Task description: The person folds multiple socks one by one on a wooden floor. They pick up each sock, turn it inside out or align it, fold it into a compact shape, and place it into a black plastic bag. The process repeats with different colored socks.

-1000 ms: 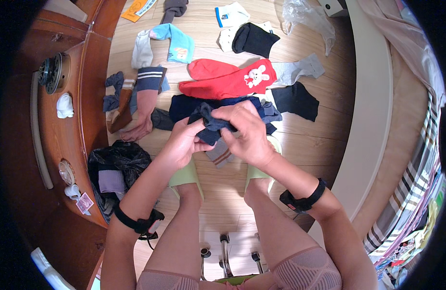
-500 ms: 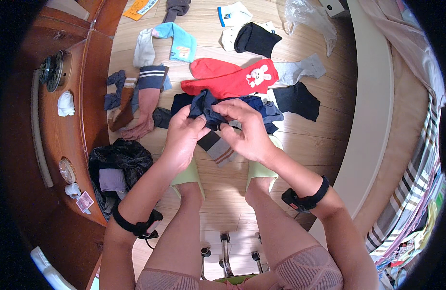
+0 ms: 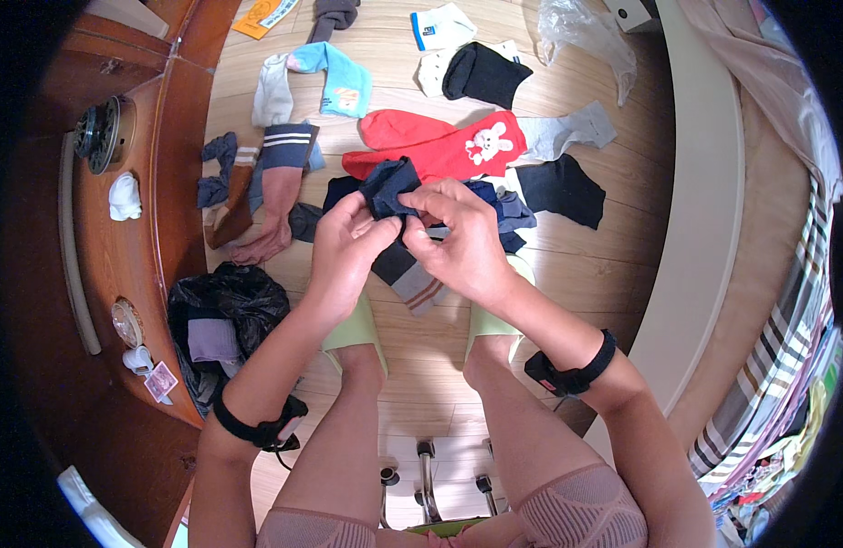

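A dark navy sock (image 3: 391,185), bunched up, is pinched between both hands above the floor. My left hand (image 3: 346,251) grips its left side with thumb and fingers. My right hand (image 3: 458,239) holds its right side, fingertips close to the left thumb. Just beyond lies a pair of red socks (image 3: 421,146) with a white rabbit figure. Below the hands, a grey and black sock (image 3: 412,279) with brown stripes rests on the floor. Other dark socks (image 3: 515,212) lie partly hidden behind my right hand.
A black plastic bag (image 3: 230,294) with a mauve cloth piece sits at the left. Light blue (image 3: 346,82), pinkish striped (image 3: 284,173) and black socks (image 3: 485,75) are spread over the wooden floor. A clear plastic bag (image 3: 581,41) lies far right. Green slippers (image 3: 355,329) are on my feet.
The navy sock has been lifted slightly and now stands more gathered, with its upper part opened out. Both hands have drawn a little closer together around it.
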Motion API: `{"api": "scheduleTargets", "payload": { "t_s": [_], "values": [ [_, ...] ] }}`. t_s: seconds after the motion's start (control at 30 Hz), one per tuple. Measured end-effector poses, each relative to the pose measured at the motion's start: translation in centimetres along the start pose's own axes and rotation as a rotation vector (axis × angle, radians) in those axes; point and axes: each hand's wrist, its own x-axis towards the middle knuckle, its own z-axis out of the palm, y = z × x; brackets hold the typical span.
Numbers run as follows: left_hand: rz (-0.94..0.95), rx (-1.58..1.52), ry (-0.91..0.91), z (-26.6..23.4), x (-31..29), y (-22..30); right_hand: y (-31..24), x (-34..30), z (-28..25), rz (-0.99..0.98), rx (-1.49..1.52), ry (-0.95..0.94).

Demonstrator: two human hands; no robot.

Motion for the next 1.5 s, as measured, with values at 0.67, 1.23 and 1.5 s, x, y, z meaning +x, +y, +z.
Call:
{"api": "scheduleTargets", "payload": {
  "t_s": [0.67,1.23,1.5],
  "values": [
    [0.026,-0.015,0.08,-1.2,0.7,-3.3,-0.3,0.6,-0.7,0.222,0.315,-0.106],
    [-0.228,-0.608,-0.181,-0.4,0.1,0.4,1.4,1.9,-1.9,0.706,1.427,-0.132],
    [-0.306,-0.604,-0.274,-0.5,-0.9,-0.8,1.0,2.6,-0.6,0.757,1.247,-0.071]
  ]
}}
